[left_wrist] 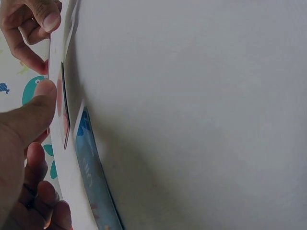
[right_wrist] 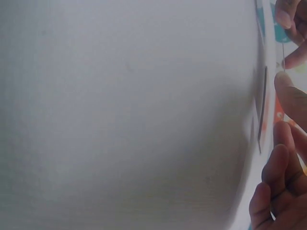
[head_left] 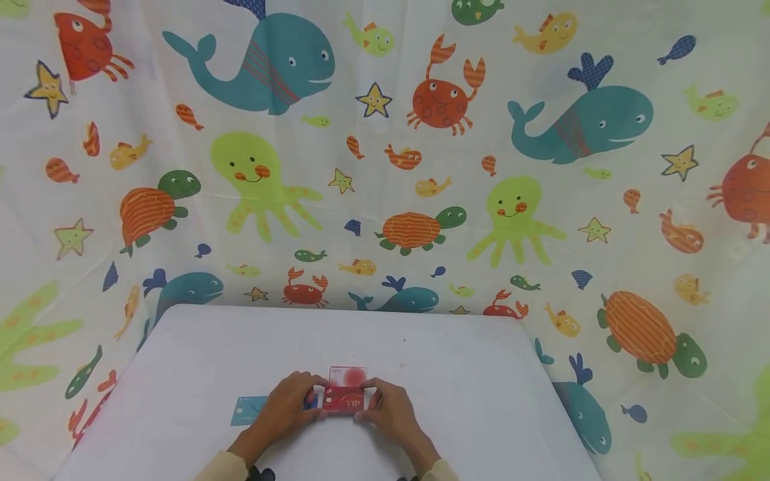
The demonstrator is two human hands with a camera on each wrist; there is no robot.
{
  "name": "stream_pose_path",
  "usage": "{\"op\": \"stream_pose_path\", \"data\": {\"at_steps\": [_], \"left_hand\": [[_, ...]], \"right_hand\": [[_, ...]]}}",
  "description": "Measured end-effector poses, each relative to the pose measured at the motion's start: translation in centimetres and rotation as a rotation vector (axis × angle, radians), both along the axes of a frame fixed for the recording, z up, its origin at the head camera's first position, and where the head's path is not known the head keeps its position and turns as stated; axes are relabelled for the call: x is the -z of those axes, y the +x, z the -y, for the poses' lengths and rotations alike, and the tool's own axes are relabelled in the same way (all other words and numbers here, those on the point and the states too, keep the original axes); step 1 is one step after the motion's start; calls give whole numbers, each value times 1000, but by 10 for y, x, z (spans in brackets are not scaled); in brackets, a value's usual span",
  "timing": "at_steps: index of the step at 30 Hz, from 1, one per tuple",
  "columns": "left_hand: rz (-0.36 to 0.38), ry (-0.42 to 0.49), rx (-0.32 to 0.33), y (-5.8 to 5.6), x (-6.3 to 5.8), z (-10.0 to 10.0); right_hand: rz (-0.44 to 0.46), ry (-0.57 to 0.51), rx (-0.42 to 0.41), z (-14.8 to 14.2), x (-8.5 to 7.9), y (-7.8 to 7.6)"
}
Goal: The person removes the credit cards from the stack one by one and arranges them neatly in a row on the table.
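Observation:
A dark red bank card (head_left: 344,401) marked "VIP" is pinched at its left edge by my left hand (head_left: 293,403) and at its right edge by my right hand (head_left: 391,409). Seen edge-on in the left wrist view, it stays above the table between the fingertips. Just beyond it lies a pale card with a pink-red circle (head_left: 347,375), partly overlapped by the red one. A teal-blue card (head_left: 248,410) lies left of my left hand. Part of a darker blue card (head_left: 311,401) shows behind the left fingers; the rest is hidden.
The cards are on a white table (head_left: 481,401), whose far edge meets a hanging curtain (head_left: 373,200) printed with sea animals. Small dark and reddish marks dot the tabletop beyond the hands.

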State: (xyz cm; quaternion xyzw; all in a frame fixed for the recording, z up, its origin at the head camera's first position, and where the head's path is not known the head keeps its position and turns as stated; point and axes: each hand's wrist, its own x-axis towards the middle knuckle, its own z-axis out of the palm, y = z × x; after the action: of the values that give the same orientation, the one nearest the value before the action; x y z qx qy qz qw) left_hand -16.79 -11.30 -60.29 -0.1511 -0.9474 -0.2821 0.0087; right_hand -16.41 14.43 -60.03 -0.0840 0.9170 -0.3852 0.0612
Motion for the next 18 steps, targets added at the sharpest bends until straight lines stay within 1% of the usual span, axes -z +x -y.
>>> {"op": "stream_pose_path", "data": {"at_steps": [6, 9, 13, 18], "left_hand": [[32, -16, -12, 5, 1, 2], [38, -22, -19, 7, 2, 3], [26, -27, -21, 7, 4, 3], [14, -40, -21, 6, 7, 5]], "right_hand": [[9, 12, 7, 2, 5, 5], [-2, 13, 1, 3, 7, 6], [-19, 13, -7, 4, 8, 6], [-17, 28, -6, 6, 8, 5]]}}
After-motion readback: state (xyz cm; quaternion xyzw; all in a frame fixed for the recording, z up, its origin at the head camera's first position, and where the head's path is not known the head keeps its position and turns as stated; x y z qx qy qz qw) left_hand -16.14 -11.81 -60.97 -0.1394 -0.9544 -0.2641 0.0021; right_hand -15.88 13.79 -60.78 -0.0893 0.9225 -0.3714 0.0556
